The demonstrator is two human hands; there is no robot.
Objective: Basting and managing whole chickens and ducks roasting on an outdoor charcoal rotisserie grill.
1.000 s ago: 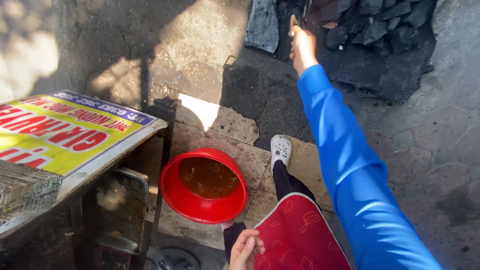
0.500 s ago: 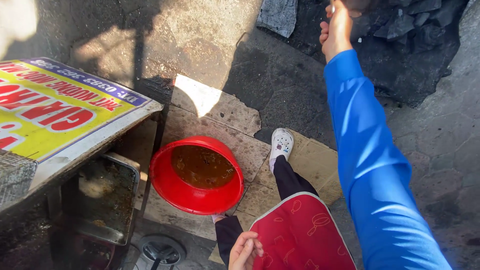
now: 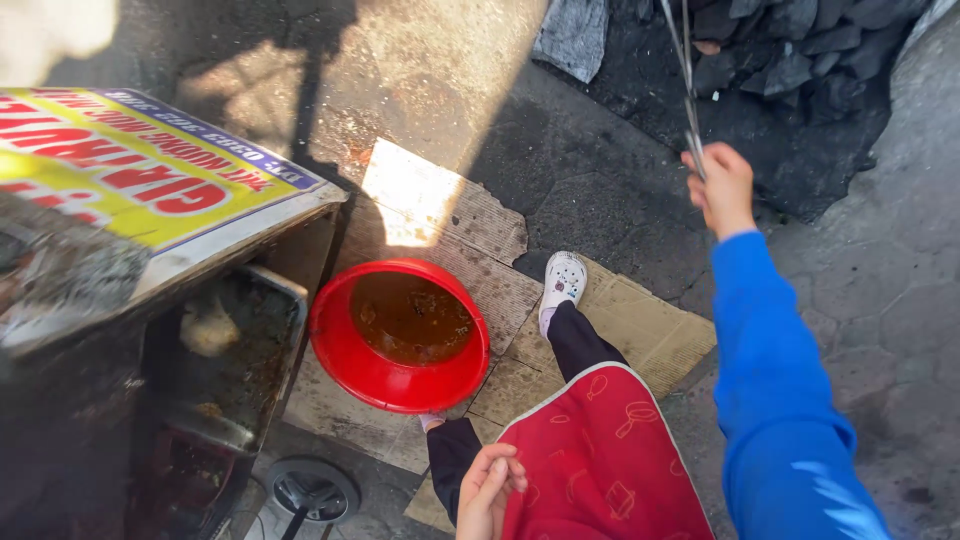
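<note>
My right hand [image 3: 722, 188] is closed around the grip of long metal tongs [image 3: 683, 75], which extend up toward the dark coal pile [image 3: 790, 60]. My left hand [image 3: 487, 490] rests half-curled on my red apron [image 3: 600, 460], holding nothing. A red basin [image 3: 350, 350] of brown liquid sits on cardboard [image 3: 640, 325] beside my white shoe [image 3: 563, 280]. A cart with a yellow sign [image 3: 140, 170] stands left.

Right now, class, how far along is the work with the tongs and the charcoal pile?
Done: the right hand grips the metal tongs. In hand: the tongs point up at the charcoal pile; whether they hold a piece is out of view. Left: nothing reaches the red basin; the left hand rests at the red apron.
</note>
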